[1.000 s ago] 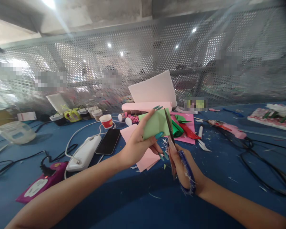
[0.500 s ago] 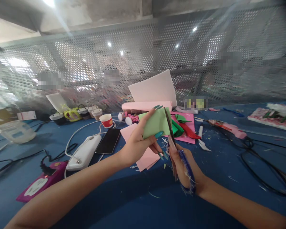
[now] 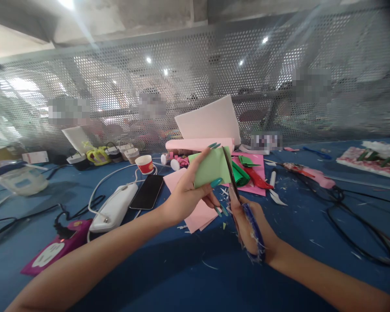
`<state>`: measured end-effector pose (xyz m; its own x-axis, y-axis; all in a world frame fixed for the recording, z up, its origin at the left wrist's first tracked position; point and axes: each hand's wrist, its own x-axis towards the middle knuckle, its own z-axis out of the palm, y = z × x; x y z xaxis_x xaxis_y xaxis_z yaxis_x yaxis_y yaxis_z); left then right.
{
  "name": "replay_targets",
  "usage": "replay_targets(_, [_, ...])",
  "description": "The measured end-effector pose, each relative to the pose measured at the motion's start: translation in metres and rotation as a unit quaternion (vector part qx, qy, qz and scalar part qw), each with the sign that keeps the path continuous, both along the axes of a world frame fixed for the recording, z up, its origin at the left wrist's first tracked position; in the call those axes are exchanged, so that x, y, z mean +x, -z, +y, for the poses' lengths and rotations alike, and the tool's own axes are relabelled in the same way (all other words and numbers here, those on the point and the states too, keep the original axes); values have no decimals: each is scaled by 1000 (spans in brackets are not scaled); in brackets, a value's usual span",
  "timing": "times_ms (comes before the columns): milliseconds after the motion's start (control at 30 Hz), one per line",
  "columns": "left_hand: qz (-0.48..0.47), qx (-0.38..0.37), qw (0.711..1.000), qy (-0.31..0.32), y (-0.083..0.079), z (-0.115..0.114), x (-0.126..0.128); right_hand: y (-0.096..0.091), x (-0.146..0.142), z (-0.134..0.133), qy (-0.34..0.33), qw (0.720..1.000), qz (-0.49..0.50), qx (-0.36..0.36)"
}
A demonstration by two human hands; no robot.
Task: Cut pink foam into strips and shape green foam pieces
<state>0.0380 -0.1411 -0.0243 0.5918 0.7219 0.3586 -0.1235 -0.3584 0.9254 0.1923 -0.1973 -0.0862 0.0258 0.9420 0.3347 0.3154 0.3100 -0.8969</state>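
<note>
My left hand (image 3: 188, 190), with teal nails, pinches a folded light green paper (image 3: 211, 168) and holds it up above the blue table (image 3: 169, 268). My right hand (image 3: 247, 221) grips blue-handled scissors (image 3: 243, 208). Their dark blades point up and lie along the right edge of the green paper. Pink paper sheets (image 3: 198, 208) lie on the table just under both hands.
A black phone (image 3: 147, 192), a white power adapter (image 3: 113, 209) with cables, and a red paper cup (image 3: 144, 164) sit to the left. Green and red paper bits (image 3: 247, 173) lie on pink sheets behind. A perforated metal screen (image 3: 195, 86) borders the table. Black cables (image 3: 357, 221) run at right.
Both hands and the green paper have risen very slightly. The scissors stay at the paper's right edge.
</note>
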Motion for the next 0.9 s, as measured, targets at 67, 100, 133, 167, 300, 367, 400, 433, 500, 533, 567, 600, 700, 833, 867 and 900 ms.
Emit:
replay_targets(67, [2, -1, 1000, 3, 0, 0, 0, 1, 1, 1, 11, 1000, -21, 17])
replay_targets(100, [2, -3, 1000, 4, 0, 0, 0, 1, 1, 1, 17, 999, -31, 25])
replay_targets(133, [2, -5, 1000, 5, 0, -1, 1, 1, 1, 1, 23, 999, -39, 31])
replay_targets(167, [2, -7, 1000, 5, 0, -1, 1, 1, 2, 2, 27, 998, -44, 34])
replay_targets(300, [16, -9, 999, -30, 1, 1, 3, -6, 5, 7, 48, 996, -72, 36])
replay_targets(367, [39, -8, 996, -82, 4, 11, 2, -11, 12, 13, 80, 989, -112, 52])
replay_targets(400, [57, -5, 992, -114, 6, 18, 1, -13, 17, 18, 103, 983, -138, 64])
replay_targets(433, [84, 2, 985, -150, 10, 27, -1, -15, 22, 23, 123, 975, -172, 72])
replay_targets(500, [148, 37, 963, -221, 20, 48, -8, -17, 35, 34, 150, 957, -237, 76])
replay_targets(533, [184, 76, 942, -271, 26, 59, -12, -17, 40, 39, 151, 948, -271, 69])
replay_targets(567, [236, 121, 912, -311, 32, 68, -17, -17, 45, 43, 144, 940, -304, 60])
replay_targets(600, [288, 162, 872, -361, 37, 77, -21, -16, 49, 47, 144, 930, -335, 45])
replay_targets(700, [349, 295, 793, -404, 50, 92, -29, -13, 52, 53, 146, 900, -410, -18])
replay_targets(833, [371, 366, 840, -148, 61, 89, -26, -9, 49, 53, 157, 866, -468, -78])
replay_targets(867, [383, 363, 844, -98, 63, 87, -23, -7, 49, 53, 167, 859, -476, -83])
replay_targets(900, [393, 363, 842, -66, 65, 86, -21, -6, 50, 54, 179, 854, -481, -86])
